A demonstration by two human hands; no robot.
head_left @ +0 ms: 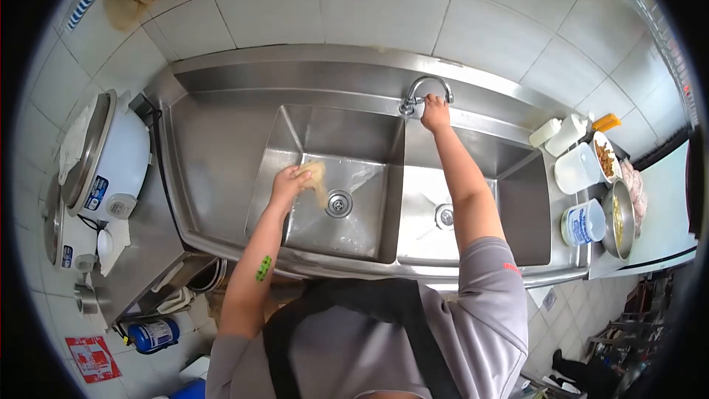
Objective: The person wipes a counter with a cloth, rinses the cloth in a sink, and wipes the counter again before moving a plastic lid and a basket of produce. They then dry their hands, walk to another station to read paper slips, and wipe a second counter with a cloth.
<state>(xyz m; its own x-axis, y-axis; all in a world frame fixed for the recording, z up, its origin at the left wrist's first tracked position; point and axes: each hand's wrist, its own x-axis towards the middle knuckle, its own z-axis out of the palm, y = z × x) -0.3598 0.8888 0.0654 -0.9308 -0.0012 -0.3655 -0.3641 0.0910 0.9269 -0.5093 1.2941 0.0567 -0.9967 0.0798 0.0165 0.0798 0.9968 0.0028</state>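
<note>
Cloth (316, 181), one, pale yellowish, crumpled: in my left hand (286, 185), grip clamped on its upper part, the loose end hanging over the left basin (362, 236), near its round drain (339, 204).

Tap (407, 108), one, curved metal, at the back rim between the two basins: my right hand (434, 112) touches it, fingers bent. Fingertips partly hidden; whether this grip is closed around the metal, I cannot tell.

Right basin (421, 240), one, beside the left, with its own drain (444, 216) below my right forearm.

Worktop (214, 155), stainless steel, around both basins. On its right end: pale squeeze bottles (545, 132), upright; a translucent container (577, 168); a tub with blue lettering (583, 222); a white dish (605, 159) of brownish food; a metal bowl (619, 219), contents yellowish.

Far left: a white appliance (118, 159) with a metal lid. Behind the sink: tiled wall (369, 0), pale.
</note>
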